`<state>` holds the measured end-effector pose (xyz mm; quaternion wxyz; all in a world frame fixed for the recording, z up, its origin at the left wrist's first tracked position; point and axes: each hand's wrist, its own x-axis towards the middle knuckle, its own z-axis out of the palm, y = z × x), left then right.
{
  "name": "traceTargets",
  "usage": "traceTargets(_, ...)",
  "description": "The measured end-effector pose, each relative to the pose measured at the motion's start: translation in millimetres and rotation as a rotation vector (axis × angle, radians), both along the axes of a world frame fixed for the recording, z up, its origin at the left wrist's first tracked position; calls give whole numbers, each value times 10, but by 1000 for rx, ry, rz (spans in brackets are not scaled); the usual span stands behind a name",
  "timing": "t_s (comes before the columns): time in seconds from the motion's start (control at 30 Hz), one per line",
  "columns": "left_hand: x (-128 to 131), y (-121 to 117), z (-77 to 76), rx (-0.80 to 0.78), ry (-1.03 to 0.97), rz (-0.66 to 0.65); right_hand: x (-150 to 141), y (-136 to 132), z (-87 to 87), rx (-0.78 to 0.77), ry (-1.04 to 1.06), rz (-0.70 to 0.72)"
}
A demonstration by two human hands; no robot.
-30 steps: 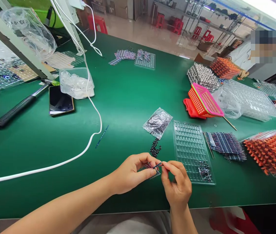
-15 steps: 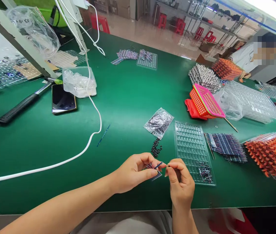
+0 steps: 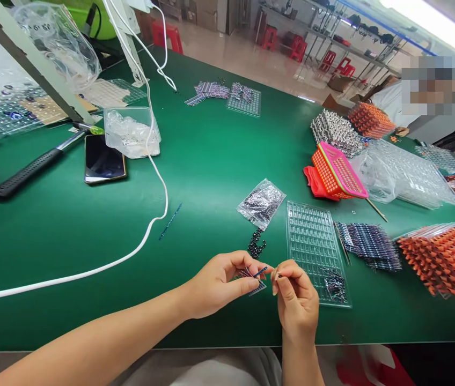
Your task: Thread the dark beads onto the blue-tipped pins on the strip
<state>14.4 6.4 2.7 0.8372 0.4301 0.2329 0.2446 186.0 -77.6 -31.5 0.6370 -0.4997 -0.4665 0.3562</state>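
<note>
My left hand (image 3: 221, 284) is closed on a thin blue strip (image 3: 260, 272), pinched between thumb and index finger. A finely striped flat piece (image 3: 258, 288) also sits in this hand, partly hidden by the fingers. Close by on its right, my right hand (image 3: 298, 297) pinches a tiny dark bead (image 3: 279, 276) between thumb and fingertip. Loose black beads (image 3: 255, 246) lie just beyond the hands, below a clear bag of dark beads (image 3: 262, 203). A clear moulded tray (image 3: 310, 230) lies beside the right hand, with thin dark pieces (image 3: 334, 284) in its near corner.
Right of the tray lie tweezers (image 3: 342, 244), striped strips (image 3: 368, 245) and stacked orange pieces (image 3: 445, 262). A pink basket (image 3: 344, 171) stands behind. At left are a white cable (image 3: 131, 254), a phone (image 3: 104, 159), a hammer (image 3: 30, 174) and a plastic tub (image 3: 131, 134). Another person's hand (image 3: 402, 131) shows far right.
My right hand has shifted very slightly toward the left hand and up. The left hand's hold looks the same. The whole view has tilted a little.
</note>
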Motion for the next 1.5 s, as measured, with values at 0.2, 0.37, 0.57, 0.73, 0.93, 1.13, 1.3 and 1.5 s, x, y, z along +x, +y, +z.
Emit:
traceTargets(0.2, -13, -12, -9, 84, 47, 31, -36, -15, 3, 169, -647, -199)
traceTargets(0.37, -19, -25, -17, 113, 86, 49, -28, 3, -1, 285, -883, -265)
traceTargets(0.57, -19, -23, -8, 205, 107, 42, -35, -17, -6, 273, -867, -294)
traceTargets(0.73, -20, -22, 19, 298, 116, 33, -54, -24, -8, 227, -748, -330)
traceTargets(0.93, -31, -52, 36, 443, 152, 32, -75, -25, 7, 207, -748, -340)
traceTargets(1.13, -28, -61, 39, 504, 174, 23, -75, -9, 4, 207, -786, -349)
traceTargets(1.3, -24, -63, 45, 507, 175, 19, -80, -9, 22, 209, -807, -361)
traceTargets(1.5, -15, -69, 76, 577, 200, 19, -84, 0, 49, 230, -820, -372)
